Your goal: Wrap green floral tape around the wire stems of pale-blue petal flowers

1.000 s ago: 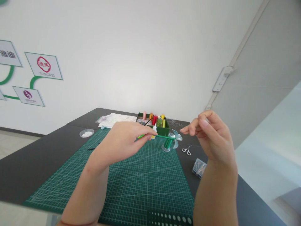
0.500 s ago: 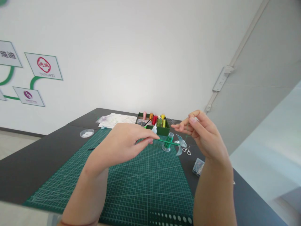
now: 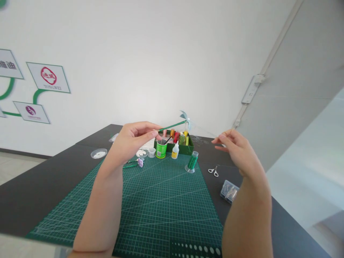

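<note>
White wall [image 3: 129, 64] rises behind a dark table [image 3: 67, 172], where a gridded cutting mat [image 3: 166, 200] lies, likely to shield the top and give a marked working area; above it, the left hand [image 3: 131, 139] is closed in a pinch on one end of a green stem [image 3: 172, 126], which leaves the pale petals [image 3: 184, 115] at the other end free and raised; the right hand [image 3: 239, 147], well apart from them, appears to pinch a fine thread [image 3: 204, 130] that slants from the petals, perhaps to hold it taut; a green spool [image 3: 192, 162] stands upright on the mat between the hands, and white scissors [image 3: 213, 172] lie beside the mat, both seemingly placed for easy reach; a glue bottle [image 3: 175, 151] and a green can [image 3: 161, 151] stand farther back, presumably out of the way.
</note>
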The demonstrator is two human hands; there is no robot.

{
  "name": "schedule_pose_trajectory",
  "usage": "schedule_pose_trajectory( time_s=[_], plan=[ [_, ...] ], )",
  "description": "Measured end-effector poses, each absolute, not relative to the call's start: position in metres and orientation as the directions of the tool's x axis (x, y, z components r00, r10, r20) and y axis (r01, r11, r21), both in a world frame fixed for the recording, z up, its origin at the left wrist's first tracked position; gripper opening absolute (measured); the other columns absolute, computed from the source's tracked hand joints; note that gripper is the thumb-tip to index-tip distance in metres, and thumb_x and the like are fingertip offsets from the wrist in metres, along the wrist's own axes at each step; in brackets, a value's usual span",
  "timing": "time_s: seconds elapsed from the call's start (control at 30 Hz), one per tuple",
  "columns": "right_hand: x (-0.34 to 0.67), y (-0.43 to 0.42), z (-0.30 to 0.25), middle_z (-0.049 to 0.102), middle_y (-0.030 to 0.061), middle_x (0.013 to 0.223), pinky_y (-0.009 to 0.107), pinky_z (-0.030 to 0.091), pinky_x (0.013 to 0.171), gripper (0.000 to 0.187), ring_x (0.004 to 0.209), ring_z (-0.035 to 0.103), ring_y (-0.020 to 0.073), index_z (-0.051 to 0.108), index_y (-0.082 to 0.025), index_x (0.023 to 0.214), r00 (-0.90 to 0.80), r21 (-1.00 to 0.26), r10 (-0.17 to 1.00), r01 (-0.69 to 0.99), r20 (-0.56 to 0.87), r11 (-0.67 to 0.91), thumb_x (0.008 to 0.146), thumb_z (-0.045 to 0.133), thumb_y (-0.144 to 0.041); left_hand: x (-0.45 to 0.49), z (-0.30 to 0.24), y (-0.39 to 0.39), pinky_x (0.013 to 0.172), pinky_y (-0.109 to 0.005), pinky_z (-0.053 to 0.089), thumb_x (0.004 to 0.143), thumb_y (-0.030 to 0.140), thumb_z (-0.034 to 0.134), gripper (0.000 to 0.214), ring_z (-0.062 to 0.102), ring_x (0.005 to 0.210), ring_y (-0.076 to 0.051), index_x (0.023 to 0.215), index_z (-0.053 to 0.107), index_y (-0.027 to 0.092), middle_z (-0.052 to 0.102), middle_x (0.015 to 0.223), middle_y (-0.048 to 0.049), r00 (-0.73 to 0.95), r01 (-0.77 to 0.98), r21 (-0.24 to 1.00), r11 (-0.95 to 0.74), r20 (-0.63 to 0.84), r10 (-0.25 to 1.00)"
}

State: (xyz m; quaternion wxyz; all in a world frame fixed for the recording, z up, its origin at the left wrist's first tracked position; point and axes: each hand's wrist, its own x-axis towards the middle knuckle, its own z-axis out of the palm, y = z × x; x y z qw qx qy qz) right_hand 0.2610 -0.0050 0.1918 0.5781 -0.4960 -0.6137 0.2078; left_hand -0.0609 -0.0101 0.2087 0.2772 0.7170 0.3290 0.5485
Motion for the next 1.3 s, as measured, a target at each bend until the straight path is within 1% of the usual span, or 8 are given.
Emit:
schedule_pose_trajectory(
  time_s=[0.13, 0.33, 0.47, 0.57, 0.73, 1.0, 1.13, 1.3],
  plan=[
    [0.259, -0.015, 0.196, 0.075, 0.0073, 0.117, 0.047, 0.054, 0.107, 0.028, 0.119, 0.068, 0.0248, 0.066, -0.026, 0.105, -0.026, -0.822, 0.859, 0.277, 0.511, 0.498, 0.089, 0.073, -0.047, -0.062, 0.209, -0.004, 0.081, -0.033, 0.060, 0.088, 0.032, 0.070, 0.022, 0.075, 0.086, -0.021, 0.102, 0.080, 0.019, 0.080, 0.085, -0.0065, 0.220, 0.181, 0.781, -0.598, 0.560, 0.799],
    [0.231, -0.023, 0.196, 0.065, 0.0019, 0.141, 0.046, 0.036, 0.125, 0.038, 0.141, 0.054, 0.0226, 0.067, -0.035, 0.127, -0.012, -0.641, 0.644, 0.083, 0.765, 0.763, 0.091, 0.065, -0.022, -0.053, 0.207, -0.004, 0.080, -0.033, 0.060, 0.087, 0.029, 0.070, 0.019, 0.076, 0.083, -0.020, 0.100, 0.080, 0.019, 0.080, 0.084, -0.0062, 0.298, 0.162, 0.794, -0.585, 0.526, 0.797],
    [0.210, -0.030, 0.193, 0.056, 0.0019, 0.153, 0.043, 0.047, 0.117, 0.043, 0.140, 0.054, 0.0225, 0.059, -0.036, 0.142, -0.207, -0.707, 0.706, 0.078, 0.678, 0.702, 0.100, 0.060, -0.029, -0.047, 0.205, -0.008, 0.077, -0.031, 0.060, 0.089, 0.030, 0.070, 0.019, 0.076, 0.082, -0.019, 0.101, 0.080, 0.019, 0.080, 0.081, -0.0054, 0.340, 0.155, 0.792, -0.590, 0.518, 0.785],
    [0.200, -0.033, 0.194, 0.050, 0.0057, 0.157, 0.035, 0.063, 0.088, 0.056, 0.113, 0.069, 0.0208, 0.046, -0.038, 0.152, -0.215, -0.757, 0.758, 0.103, 0.617, 0.645, 0.098, 0.063, -0.036, -0.043, 0.206, -0.011, 0.074, -0.030, 0.060, 0.089, 0.028, 0.069, 0.019, 0.076, 0.081, -0.019, 0.101, 0.080, 0.019, 0.080, 0.083, -0.0059, 0.350, 0.140, 0.797, -0.588, 0.515, 0.782],
    [0.198, -0.031, 0.194, 0.064, 0.0046, 0.119, 0.026, 0.048, 0.045, 0.072, 0.054, 0.051, 0.0090, 0.047, -0.036, 0.151, -0.129, -0.710, 0.766, 0.306, 0.630, 0.635, 0.086, 0.078, -0.037, -0.040, 0.208, -0.013, 0.074, -0.029, 0.061, 0.089, 0.027, 0.068, 0.019, 0.076, 0.084, -0.019, 0.100, 0.081, 0.018, 0.081, 0.093, -0.0073, 0.307, 0.163, 0.781, -0.603, 0.541, 0.783],
    [0.189, -0.032, 0.194, 0.040, -0.0103, 0.055, 0.025, 0.036, 0.052, 0.035, 0.046, 0.037, 0.0097, 0.066, -0.027, 0.119, 0.024, -0.425, 0.595, 0.723, 0.803, 0.545, 0.087, 0.074, -0.036, -0.037, 0.202, -0.008, 0.066, -0.026, 0.056, 0.092, 0.033, 0.067, 0.026, 0.073, 0.076, -0.017, 0.110, 0.080, 0.020, 0.081, 0.091, -0.0066, 0.214, 0.260, 0.732, -0.630, 0.593, 0.777],
    [0.182, -0.028, 0.190, 0.027, -0.0118, 0.047, 0.024, 0.031, 0.050, 0.011, 0.041, 0.029, 0.0084, 0.068, -0.024, 0.096, 0.097, -0.404, 0.522, 0.755, 0.848, 0.517, 0.093, 0.066, -0.034, -0.036, 0.201, -0.008, 0.064, -0.026, 0.054, 0.091, 0.031, 0.066, 0.028, 0.071, 0.073, -0.016, 0.112, 0.080, 0.019, 0.081, 0.090, -0.0065, 0.173, 0.263, 0.733, -0.627, 0.604, 0.778],
    [0.185, -0.028, 0.187, 0.030, -0.0087, 0.047, 0.025, 0.030, 0.048, 0.018, 0.043, 0.031, 0.0086, 0.074, -0.023, 0.087, 0.032, -0.318, 0.446, 0.745, 0.895, 0.586, 0.097, 0.063, -0.032, -0.036, 0.202, -0.009, 0.065, -0.026, 0.054, 0.091, 0.032, 0.067, 0.027, 0.072, 0.076, -0.017, 0.109, 0.080, 0.018, 0.081, 0.088, -0.0061, 0.159, 0.281, 0.737, -0.615, 0.596, 0.787]
  ],
)
